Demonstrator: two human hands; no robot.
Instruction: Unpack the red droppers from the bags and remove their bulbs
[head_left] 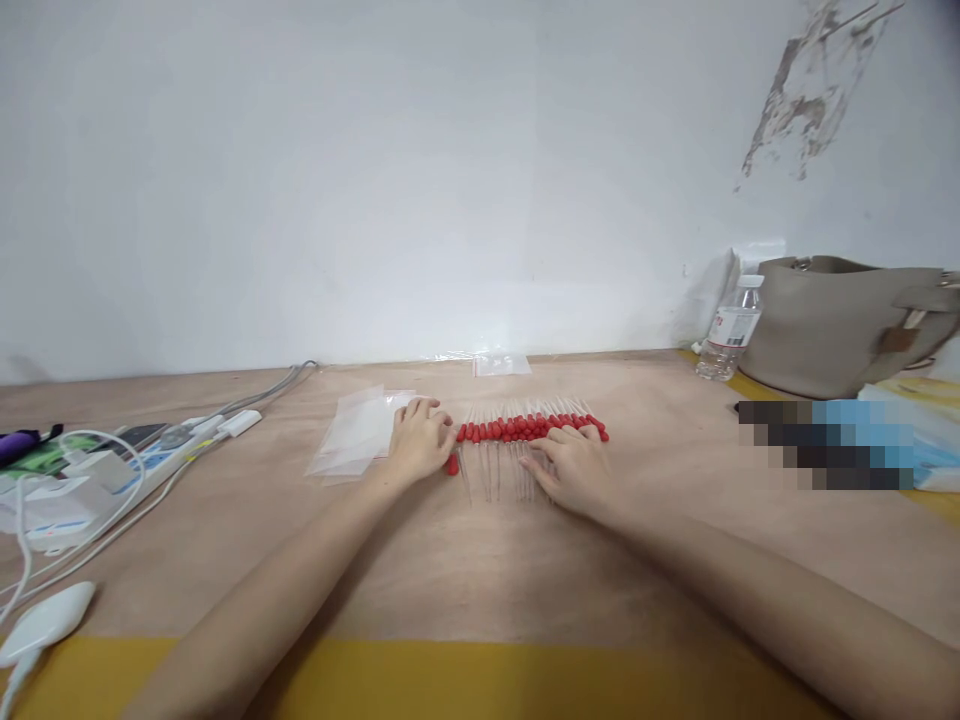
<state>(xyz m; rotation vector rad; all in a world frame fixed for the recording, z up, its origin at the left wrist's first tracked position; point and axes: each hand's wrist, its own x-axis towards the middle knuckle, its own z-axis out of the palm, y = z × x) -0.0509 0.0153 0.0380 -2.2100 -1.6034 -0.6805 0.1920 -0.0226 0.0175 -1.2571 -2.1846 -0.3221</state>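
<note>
Nearest, the right hand [574, 468] lay flat, fingers spread over the row of red-capped droppers [525, 430]. Left of that row, the left hand [420, 440] curled loosely at its end; a light, even touch probably suited. Beyond-left lay clear bags [356, 435].

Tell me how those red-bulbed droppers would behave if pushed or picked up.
The droppers look thin and clear with small red bulbs, so probably light. Their round, slender stems may roll sideways when nudged. If the stems are glass, which I cannot tell, they could snap. The left hand and right hand rest at the row.
</note>
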